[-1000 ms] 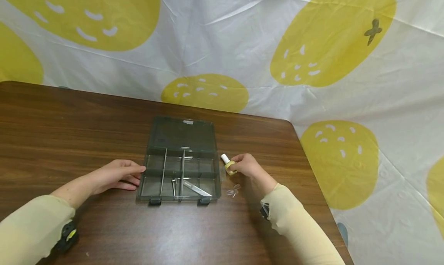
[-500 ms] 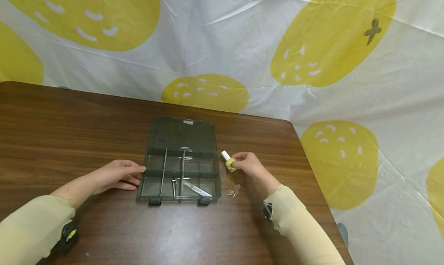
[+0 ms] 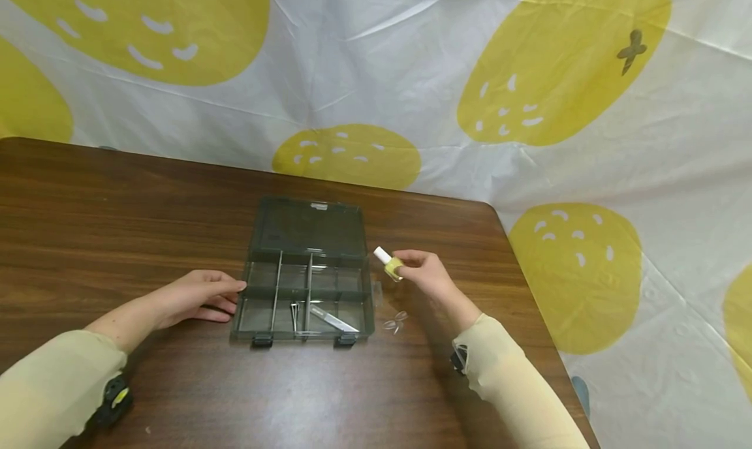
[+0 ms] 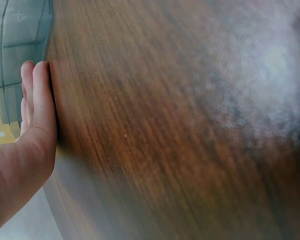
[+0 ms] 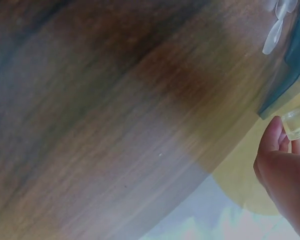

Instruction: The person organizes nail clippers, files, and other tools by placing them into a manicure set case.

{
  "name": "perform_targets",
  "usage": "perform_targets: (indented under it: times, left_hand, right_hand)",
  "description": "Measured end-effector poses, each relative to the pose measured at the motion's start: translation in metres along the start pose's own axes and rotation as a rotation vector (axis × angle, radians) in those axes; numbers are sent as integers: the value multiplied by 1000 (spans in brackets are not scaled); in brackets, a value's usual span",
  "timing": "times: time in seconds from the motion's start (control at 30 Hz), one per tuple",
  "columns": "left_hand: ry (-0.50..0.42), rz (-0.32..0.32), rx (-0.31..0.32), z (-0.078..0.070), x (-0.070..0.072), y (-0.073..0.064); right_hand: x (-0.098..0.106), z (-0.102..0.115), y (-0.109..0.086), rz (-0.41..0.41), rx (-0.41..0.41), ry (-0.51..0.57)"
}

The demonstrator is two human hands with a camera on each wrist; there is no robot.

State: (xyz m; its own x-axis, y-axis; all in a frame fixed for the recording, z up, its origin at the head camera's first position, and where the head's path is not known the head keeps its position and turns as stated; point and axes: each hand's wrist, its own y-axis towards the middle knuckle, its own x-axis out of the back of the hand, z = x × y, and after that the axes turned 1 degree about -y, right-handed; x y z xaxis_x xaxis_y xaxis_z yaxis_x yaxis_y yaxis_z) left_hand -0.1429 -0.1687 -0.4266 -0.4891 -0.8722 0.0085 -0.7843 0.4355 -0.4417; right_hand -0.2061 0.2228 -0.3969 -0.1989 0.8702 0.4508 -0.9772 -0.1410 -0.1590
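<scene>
My right hand [image 3: 427, 274] pinches a small nail polish bottle [image 3: 393, 267] of yellow colour, its white cap tilted up to the left, just right of the box. In the right wrist view the bottle's clear glass base [image 5: 297, 122] shows between thumb and fingers. An open, dark, see-through divided box [image 3: 264, 312] lies on the table, lid folded back. Relaxed fingers of my left hand [image 3: 202, 297] rest at the box's left side. Nail clippers [image 3: 296, 316] lie in a front middle compartment, and a slim silver-and-white tool [image 3: 333, 320] lies slantwise in the front right one.
Several clear, petal-like plastic pieces [image 3: 396, 322] lie on the wooden table [image 3: 294, 397] right of the box. A small clear flat piece [image 3: 377, 294] sits against the box's right wall. A curtain [image 3: 376, 64] with yellow fruit prints hangs behind the table.
My right hand has raised the nail polish bottle from the table beside the box and moved it slightly up and away, tilting it further. The left hand and box have stayed put.
</scene>
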Motion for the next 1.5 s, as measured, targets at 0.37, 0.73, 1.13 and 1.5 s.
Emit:
perform_targets:
  times: [0.37, 0.73, 1.13, 1.5]
  left_hand:
    - [4, -6, 4, 0, 1, 1]
    - [-2, -6, 10, 0, 2, 1]
    - [3, -7, 4, 1, 2, -1]
    - [-2, -9, 4, 0, 1, -2]
  right_hand:
    - [2, 6, 1, 16, 76, -48]
    - [-5, 14, -1, 69, 165, -39]
    - [-19, 26, -1, 150, 242, -59]
    - [-30, 29, 1, 200, 279, -27]
